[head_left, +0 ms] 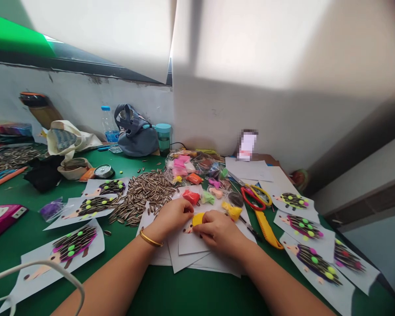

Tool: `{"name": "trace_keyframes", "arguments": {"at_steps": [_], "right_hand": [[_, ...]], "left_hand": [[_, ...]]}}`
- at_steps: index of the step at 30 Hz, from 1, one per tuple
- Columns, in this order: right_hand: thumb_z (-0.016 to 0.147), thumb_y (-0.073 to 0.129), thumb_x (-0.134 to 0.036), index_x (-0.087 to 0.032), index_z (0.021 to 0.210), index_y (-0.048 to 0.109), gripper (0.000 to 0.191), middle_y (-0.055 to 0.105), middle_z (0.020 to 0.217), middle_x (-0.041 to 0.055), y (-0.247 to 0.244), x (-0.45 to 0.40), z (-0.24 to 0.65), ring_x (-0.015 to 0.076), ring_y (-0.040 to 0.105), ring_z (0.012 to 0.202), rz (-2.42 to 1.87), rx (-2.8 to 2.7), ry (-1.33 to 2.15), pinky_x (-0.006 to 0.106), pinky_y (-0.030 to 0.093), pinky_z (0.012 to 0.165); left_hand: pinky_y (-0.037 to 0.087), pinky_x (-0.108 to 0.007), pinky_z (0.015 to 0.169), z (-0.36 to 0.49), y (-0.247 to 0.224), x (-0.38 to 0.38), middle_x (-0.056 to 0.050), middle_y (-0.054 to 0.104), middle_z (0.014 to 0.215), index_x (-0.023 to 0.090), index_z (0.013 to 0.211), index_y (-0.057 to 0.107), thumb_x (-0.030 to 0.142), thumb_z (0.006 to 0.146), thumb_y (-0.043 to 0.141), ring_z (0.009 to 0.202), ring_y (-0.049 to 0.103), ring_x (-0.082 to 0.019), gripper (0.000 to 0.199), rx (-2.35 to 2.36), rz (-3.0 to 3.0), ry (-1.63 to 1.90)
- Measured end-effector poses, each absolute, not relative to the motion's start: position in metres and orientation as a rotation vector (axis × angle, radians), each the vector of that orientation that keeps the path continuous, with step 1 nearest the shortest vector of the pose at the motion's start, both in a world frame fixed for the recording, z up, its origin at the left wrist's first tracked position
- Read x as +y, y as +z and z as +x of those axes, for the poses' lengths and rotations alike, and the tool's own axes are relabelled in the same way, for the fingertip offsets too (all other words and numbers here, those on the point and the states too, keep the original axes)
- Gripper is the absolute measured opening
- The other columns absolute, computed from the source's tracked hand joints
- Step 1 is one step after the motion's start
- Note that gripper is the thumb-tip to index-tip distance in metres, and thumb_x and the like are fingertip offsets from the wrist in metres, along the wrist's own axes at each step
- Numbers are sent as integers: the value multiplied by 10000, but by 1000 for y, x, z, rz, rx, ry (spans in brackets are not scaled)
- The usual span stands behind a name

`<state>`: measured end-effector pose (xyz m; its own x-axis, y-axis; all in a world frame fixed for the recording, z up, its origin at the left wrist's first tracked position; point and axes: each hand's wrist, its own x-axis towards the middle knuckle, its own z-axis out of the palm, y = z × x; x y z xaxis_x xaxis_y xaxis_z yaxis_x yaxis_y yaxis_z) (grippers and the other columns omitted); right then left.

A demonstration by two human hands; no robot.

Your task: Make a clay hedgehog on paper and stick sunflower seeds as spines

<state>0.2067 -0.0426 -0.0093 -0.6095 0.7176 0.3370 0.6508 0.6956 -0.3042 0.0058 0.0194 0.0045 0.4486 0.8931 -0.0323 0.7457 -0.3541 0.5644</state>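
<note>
A flattened yellow piece of modelling clay (198, 219) lies on a white sheet of paper (191, 246) that bears a small pinkish hedgehog face. My right hand (221, 230) has its curled fingers around the clay's right side, pressing it against the sheet. Just left of the clay, my left hand (177, 215) is closed with thumb and fingertips together; whatever may be between them is hidden. More white sheets lie stacked beneath. Behind my hands are red clay (191, 197), green clay (207, 197) and a yellow clay lump (232, 211).
Sunflower seeds (145, 193) are heaped to the left. Red-handled scissors (253, 198) and a yellow utility knife (267, 230) lie on the right. Hedgehog pictures (74, 245) flank both sides. A phone (247, 145), grey-blue bag (138, 140) and teal-lidded cup (163, 138) stand at the back.
</note>
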Motion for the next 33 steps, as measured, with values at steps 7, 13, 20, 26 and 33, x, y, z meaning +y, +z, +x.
{"name": "trace_keyframes", "arguments": {"at_steps": [7,13,20,26,33], "right_hand": [[862,626,-166,-310,1001,779,251,626,853,38,-8,-44,208,167,550,781,-1087,-2478,251,296,366,690],[858,607,-142,-279,1023,770,269,629,883,42,-7,-42,209,167,570,820,-1114,-2433,338,296,396,734],[817,578,-85,-281,1098,728,374,597,880,37,-8,-43,206,172,543,821,-1174,-2451,289,293,381,725],[803,554,-82,-266,1112,706,390,578,895,41,-9,-44,203,183,525,848,-1228,-2487,281,301,376,751],[827,554,-98,-279,1087,721,358,581,913,42,-8,-43,204,182,532,863,-1275,-2441,331,301,385,773]], "left_hand": [[426,-254,673,5,6,18,-14,742,934,233,846,751,231,780,617,800,644,-173,149,1350,2234,390],[421,-258,669,5,2,18,-9,738,919,243,838,747,249,782,618,793,641,-175,141,1344,2237,393],[424,-260,691,6,4,18,-9,732,917,242,835,743,246,778,607,803,642,-177,147,1339,2242,390],[424,-257,703,6,6,16,-8,727,940,243,841,743,235,778,611,830,644,-177,147,1340,2261,390],[425,-268,713,6,3,16,-8,736,941,252,866,747,264,795,608,831,645,-183,156,1357,2255,388]]}}
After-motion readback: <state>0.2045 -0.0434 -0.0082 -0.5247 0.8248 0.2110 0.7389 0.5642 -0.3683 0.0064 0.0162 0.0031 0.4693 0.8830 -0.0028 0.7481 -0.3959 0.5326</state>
